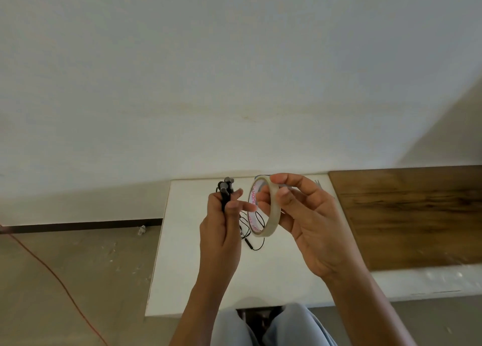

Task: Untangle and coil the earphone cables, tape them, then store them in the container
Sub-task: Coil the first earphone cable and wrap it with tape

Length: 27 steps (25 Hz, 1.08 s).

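Your two knees (292, 327) in pale blue trousers sit nearest, under a white table (193, 272). Above it you hold up both hands. Your left hand (221, 230) curls around one bundled black earphone set (224, 192), its two grey buds poking out on top, with the forefinger stretched toward the tape. Your right hand (307, 215) pinches one cream tape roll (273, 223) between thumb and fingertips. Red lettering inside the roll's core is too partial to read. One loose black cable (249, 244) lies on the table below. One wooden board (404, 215) lies right; one red wire (52, 267) crosses the floor left.
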### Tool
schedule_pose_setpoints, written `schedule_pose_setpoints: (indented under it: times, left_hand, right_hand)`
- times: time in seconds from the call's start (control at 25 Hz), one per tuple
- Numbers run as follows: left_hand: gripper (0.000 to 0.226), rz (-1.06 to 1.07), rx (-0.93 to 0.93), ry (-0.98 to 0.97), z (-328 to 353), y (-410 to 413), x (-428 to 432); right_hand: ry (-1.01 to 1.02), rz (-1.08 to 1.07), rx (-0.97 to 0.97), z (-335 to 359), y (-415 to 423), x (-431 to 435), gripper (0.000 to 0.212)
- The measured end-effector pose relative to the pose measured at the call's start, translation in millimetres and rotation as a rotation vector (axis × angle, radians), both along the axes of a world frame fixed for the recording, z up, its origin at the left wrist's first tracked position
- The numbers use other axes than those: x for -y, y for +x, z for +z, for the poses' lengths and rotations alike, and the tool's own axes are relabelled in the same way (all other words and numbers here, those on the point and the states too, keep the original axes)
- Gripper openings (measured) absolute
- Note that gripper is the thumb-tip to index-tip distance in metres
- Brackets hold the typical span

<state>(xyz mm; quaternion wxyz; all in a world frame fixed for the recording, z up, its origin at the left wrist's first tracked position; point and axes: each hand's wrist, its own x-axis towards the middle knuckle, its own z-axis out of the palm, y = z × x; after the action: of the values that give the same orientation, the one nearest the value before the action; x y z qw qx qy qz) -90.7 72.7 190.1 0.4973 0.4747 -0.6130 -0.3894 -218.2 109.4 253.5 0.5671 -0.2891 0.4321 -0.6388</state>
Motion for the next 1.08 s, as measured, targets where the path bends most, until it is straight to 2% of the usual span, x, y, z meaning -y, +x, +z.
schedule_pose_setpoints:
  times: [0.24,0.32,0.48,0.56,0.64,0.8,0.96,1.08]
  left_hand:
    - [0.025,-0.084,-0.078,-0.063,4,-11,-16]
    - [0.024,-0.052,-0.092,-0.045,4,-12,-15]
    - [0.027,-0.023,-0.16,0.038,12,-8,-13]
    - [0.027,0.0,-0.298,0.167,19,-7,-10]
    - [0.027,-0.014,-0.44,0.29,23,-4,-6]
    - [0.031,-0.084,-0.586,0.44,23,-2,3]
    - [0.02,-0.152,-0.691,0.484,26,0,3]
    - [0.02,-0.153,-0.752,0.506,29,-1,4]
  right_hand:
    - [0.026,-0.021,-0.011,-3,5,5,0.021]
    - [0.02,-0.016,-0.093,-4,5,6,0.018]
    - [-0.011,-0.019,-0.574,-9,-4,4,0.009]
    - [-0.053,-0.014,-0.821,-15,-11,3,0.009]
    - [-0.089,0.005,-0.928,-19,-17,2,0.009]
    - [-0.158,0.17,-0.686,-19,-25,3,0.014]
    - [-0.319,0.31,-0.669,-18,-31,7,0.018]
    - [-0.377,0.27,-0.647,-19,-32,10,0.016]
